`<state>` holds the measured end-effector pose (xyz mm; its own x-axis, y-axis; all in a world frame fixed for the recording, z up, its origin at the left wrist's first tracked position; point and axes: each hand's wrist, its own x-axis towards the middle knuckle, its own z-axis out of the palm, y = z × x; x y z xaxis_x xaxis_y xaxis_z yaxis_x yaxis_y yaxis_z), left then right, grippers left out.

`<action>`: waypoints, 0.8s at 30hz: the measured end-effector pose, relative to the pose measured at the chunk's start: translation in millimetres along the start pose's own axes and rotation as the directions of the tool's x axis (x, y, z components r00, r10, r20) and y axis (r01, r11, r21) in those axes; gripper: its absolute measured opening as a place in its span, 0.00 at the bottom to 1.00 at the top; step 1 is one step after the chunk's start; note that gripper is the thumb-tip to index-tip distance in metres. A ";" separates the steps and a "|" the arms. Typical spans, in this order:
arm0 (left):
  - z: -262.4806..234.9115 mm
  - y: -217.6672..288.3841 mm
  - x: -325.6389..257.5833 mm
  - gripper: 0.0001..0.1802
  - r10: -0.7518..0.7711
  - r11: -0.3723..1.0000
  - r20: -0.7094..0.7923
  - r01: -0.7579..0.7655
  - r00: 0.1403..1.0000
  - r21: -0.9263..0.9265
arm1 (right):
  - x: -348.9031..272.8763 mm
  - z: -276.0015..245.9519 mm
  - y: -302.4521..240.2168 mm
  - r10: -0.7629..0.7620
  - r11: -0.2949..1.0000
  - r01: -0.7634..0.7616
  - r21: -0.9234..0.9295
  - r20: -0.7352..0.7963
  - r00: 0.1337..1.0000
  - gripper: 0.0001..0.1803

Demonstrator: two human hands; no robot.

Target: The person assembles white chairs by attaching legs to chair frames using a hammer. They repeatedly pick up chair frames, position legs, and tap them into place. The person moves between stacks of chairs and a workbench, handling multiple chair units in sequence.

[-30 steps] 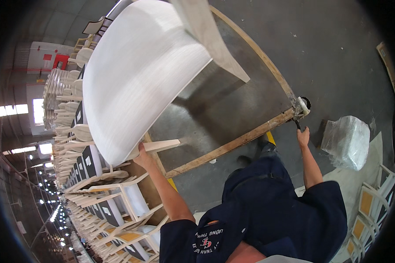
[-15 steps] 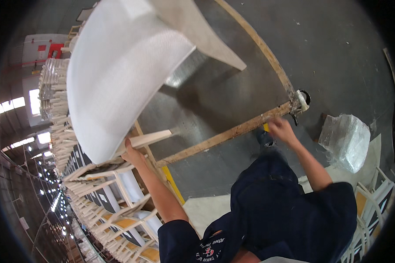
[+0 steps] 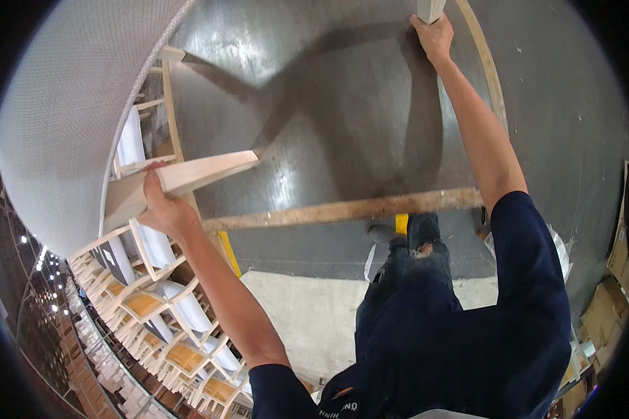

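A chair or stool with a pale woven upholstered shell (image 3: 70,119) rises at the left, tipped over the table, its upper part cut off by the picture's edge. My left hand (image 3: 166,208) is wrapped round one of its pale wooden legs (image 3: 213,171), close to the upholstery. Far off at the top, my right hand (image 3: 435,40) grips another pale wooden piece (image 3: 430,8), seemingly a leg, mostly out of view. Below both hands lies a smooth dark tabletop (image 3: 314,171) with a wooden rim (image 3: 342,211); shadows of the legs and my arm fall on it.
Rows of pale wooden chair frames (image 3: 189,359) with white and orange parts stand along the left. A whitish sheet (image 3: 300,314) covers floor near my legs. Cardboard (image 3: 604,314) lies at the right, and clear plastic wrap (image 3: 562,248) shows behind my right arm.
My right hand has gone from beside the table's near right corner to the far side and closed on a wooden piece. The upholstered shell has shifted left; my left hand keeps its leg.
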<state>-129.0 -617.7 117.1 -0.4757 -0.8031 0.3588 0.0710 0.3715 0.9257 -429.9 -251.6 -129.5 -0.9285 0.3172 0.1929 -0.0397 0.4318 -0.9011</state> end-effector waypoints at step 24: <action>132.6 -15.9 35.0 0.11 -0.010 0.998 -0.310 -0.009 0.951 -0.060 | 153.0 109.7 -32.8 0.077 0.994 -0.080 0.076 0.038 0.996 0.18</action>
<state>-263.0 -590.0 99.1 -0.1810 -0.9117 0.3688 0.1279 0.3500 0.9280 -611.2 -309.9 -113.0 -0.9423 0.3170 0.1079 0.0065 0.3396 -0.9406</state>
